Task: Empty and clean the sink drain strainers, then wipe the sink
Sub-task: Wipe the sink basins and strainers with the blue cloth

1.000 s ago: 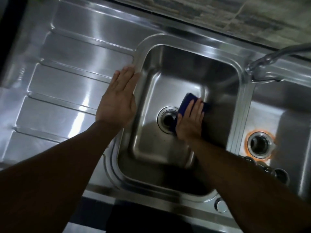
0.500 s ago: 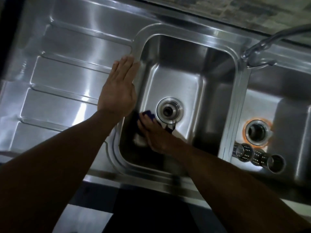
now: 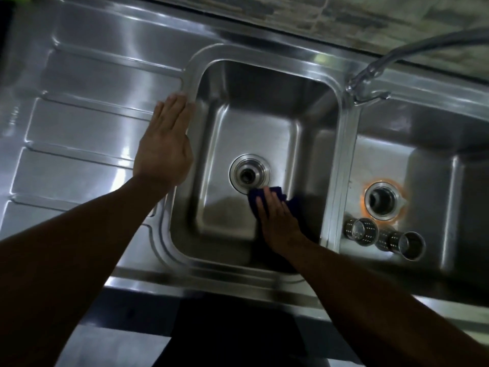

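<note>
Stainless steel fills the view: a double sink (image 3: 238,272) with a ribbed drainboard (image 3: 79,123) on its left. Nearest, the right hand (image 3: 277,219) lies with fingers straight on a dark blue cloth (image 3: 281,191), pressing it to the floor of the left bowl (image 3: 264,83) at the near right edge of the left drain (image 3: 248,174). In the right bowl (image 3: 428,160), two perforated strainer baskets (image 3: 361,230) lie on their sides, side by side, just in front of the orange-ringed right drain (image 3: 383,199). The left hand (image 3: 164,152) rests flat on the rim between drainboard and left bowl, fingers straight and together, holding nothing. Farther back, the faucet (image 3: 370,75) reaches over the divider, below a tiled wall (image 3: 344,17).
</note>
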`<move>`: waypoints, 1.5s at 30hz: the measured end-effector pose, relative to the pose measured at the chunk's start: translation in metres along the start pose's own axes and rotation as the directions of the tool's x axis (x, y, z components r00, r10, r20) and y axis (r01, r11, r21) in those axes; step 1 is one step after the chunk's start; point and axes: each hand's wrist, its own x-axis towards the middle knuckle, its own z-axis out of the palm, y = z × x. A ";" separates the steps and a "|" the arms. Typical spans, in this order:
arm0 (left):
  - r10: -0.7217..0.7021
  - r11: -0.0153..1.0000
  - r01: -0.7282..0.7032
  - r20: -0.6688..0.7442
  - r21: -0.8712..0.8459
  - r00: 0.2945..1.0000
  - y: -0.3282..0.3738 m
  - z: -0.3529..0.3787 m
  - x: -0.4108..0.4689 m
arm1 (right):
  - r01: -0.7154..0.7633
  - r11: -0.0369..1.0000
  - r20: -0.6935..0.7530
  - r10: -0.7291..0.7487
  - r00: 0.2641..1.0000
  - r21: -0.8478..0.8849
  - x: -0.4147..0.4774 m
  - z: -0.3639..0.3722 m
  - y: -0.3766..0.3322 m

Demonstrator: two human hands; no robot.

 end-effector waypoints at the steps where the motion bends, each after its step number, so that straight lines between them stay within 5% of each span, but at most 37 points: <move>1: -0.002 1.000 0.002 -0.002 0.002 1.000 -0.001 0.000 0.000 | -0.036 0.998 -0.042 0.038 0.998 0.046 0.007 -0.001 0.001; 11: 0.023 1.000 -0.023 -0.052 -0.005 0.998 -0.005 0.006 0.001 | -0.190 0.977 -0.107 0.200 0.974 0.097 0.116 -0.090 0.047; 16: 0.002 1.000 -0.002 -0.012 -0.004 1.000 0.001 0.001 0.002 | -0.173 0.981 -0.155 0.186 0.970 0.092 0.076 -0.068 0.029; 22: -0.022 0.999 0.020 0.050 0.037 0.998 0.005 0.003 -0.003 | -0.118 0.989 0.158 0.103 0.982 0.091 -0.001 -0.043 -0.001; 25: -0.179 0.981 0.186 0.127 -0.048 0.976 0.010 0.006 0.000 | -0.032 0.998 0.199 0.021 0.980 0.049 -0.030 -0.060 -0.008; 28: -0.327 0.940 0.341 0.239 -0.017 0.914 0.035 0.013 -0.025 | 0.032 0.999 0.094 -0.033 0.995 0.009 -0.068 -0.079 -0.009; 31: -0.219 0.973 0.229 0.224 -0.021 0.950 0.090 0.018 -0.085 | 0.075 0.995 -0.184 -0.061 0.981 0.069 -0.112 -0.084 -0.001; 35: -0.199 0.959 0.258 0.359 -0.122 0.912 0.169 0.025 -0.143 | 0.119 0.952 -0.610 0.082 0.788 0.281 -0.176 -0.063 0.020; 37: -0.212 0.966 0.252 0.383 -0.058 0.899 0.192 0.030 -0.157 | 0.124 0.879 -0.628 0.224 0.745 0.460 -0.197 -0.044 0.039; 39: -0.197 0.976 0.217 0.373 -0.011 0.907 0.208 0.032 -0.164 | 0.139 0.823 -0.564 0.244 0.789 0.551 -0.208 -0.020 0.052; 45: -0.079 0.997 0.068 0.527 0.039 0.846 0.219 0.042 -0.166 | 0.139 0.880 -0.576 0.172 0.799 0.455 -0.176 0.013 0.045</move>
